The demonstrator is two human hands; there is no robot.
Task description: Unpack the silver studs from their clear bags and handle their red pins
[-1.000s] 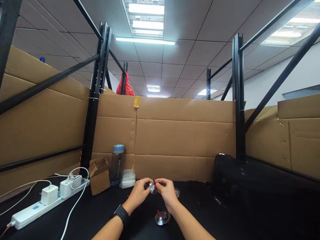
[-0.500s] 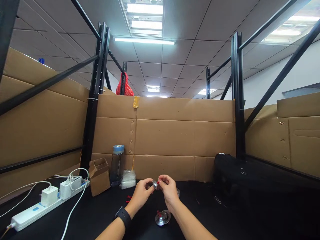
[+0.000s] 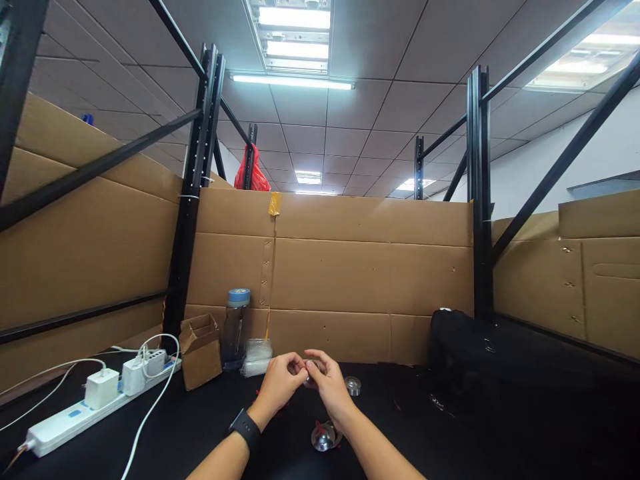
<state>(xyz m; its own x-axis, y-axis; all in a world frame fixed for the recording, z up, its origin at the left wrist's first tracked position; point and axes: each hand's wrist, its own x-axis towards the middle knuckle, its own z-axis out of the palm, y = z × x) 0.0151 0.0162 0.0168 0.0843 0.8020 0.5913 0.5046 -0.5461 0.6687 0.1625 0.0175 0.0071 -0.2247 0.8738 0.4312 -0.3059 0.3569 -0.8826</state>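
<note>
Two bare hands meet over one black work surface (image 3: 395,433), with one dark watch (image 3: 245,430) on the left wrist. Three metal things can be counted: a small metal piece (image 3: 311,382) between the fingers, a shiny dome (image 3: 323,437) near the right wrist, and a round metal cup (image 3: 353,385) just beyond the right hand. A rim shows at the dome's right side — whether it is a separate piece, I cannot tell. To the left stand one blue-lidded bottle (image 3: 237,330), one small open carton (image 3: 201,353), one bundle of clear plastic (image 3: 257,358), and one white power strip (image 3: 65,420) with two white adapters (image 3: 101,388) on it.

The piece between the fingers is silvery and mostly covered, so its full shape is hidden. It is up at the fingertips, in front of the cardboard wall (image 3: 330,273). The dome is polished, with a bit of red cord (image 3: 320,427) at its top.

The left hand (image 3: 280,385) is nearly closed, thumb and fingers pinching the piece. The right hand (image 3: 327,388) is curled around its other side, fingertips drawn together on it — exactly which part each grips is hidden.
</note>
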